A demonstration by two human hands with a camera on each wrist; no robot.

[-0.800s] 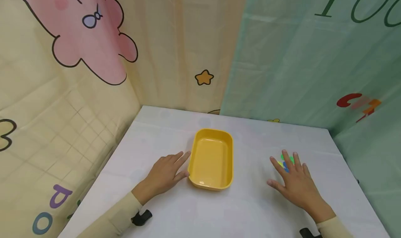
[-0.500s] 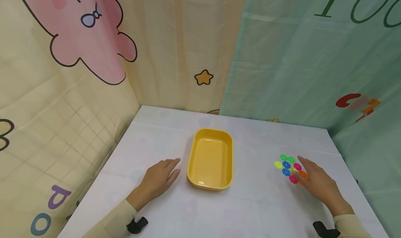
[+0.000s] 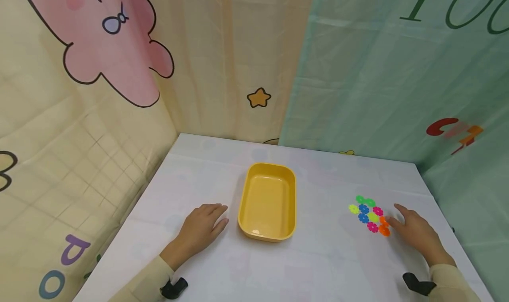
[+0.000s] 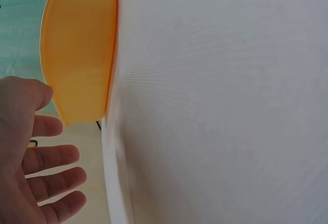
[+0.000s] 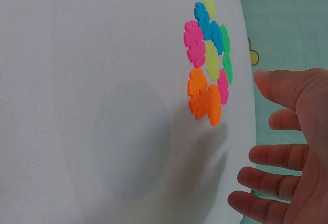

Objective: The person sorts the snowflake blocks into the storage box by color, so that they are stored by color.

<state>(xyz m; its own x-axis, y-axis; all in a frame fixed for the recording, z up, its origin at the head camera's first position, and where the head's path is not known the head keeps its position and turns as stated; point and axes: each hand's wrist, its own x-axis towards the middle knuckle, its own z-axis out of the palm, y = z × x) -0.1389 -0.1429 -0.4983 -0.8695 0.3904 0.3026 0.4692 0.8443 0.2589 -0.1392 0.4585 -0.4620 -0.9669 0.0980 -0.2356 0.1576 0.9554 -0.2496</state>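
A yellow rectangular tray (image 3: 267, 238) stands in the middle of the white table in the head view. Left of it, the left hand (image 3: 196, 229) hovers with relaxed fingers, apart from the tray wall (image 4: 79, 55) in the left wrist view. On the right side lie several flat flower-shaped plastic pieces (image 3: 363, 218) in green, yellow, blue, pink and orange, gathered in a cluster. Just right of the cluster is the right hand (image 3: 419, 233), its fingers loosely bent and holding nothing. In the right wrist view the orange pieces (image 5: 197, 93) are the nearest to that hand.
The white table (image 3: 318, 271) carries the tray and the pieces. Patterned curtains (image 3: 238, 50) hang behind it and at both sides. A black strap (image 3: 174, 288) is on the left wrist, and another black strap (image 3: 417, 284) is on the right one.
The right hand has moved right, off the flower-shaped pieces, which now show in full. The left hand has drawn back a little to the left from the tray's edge.
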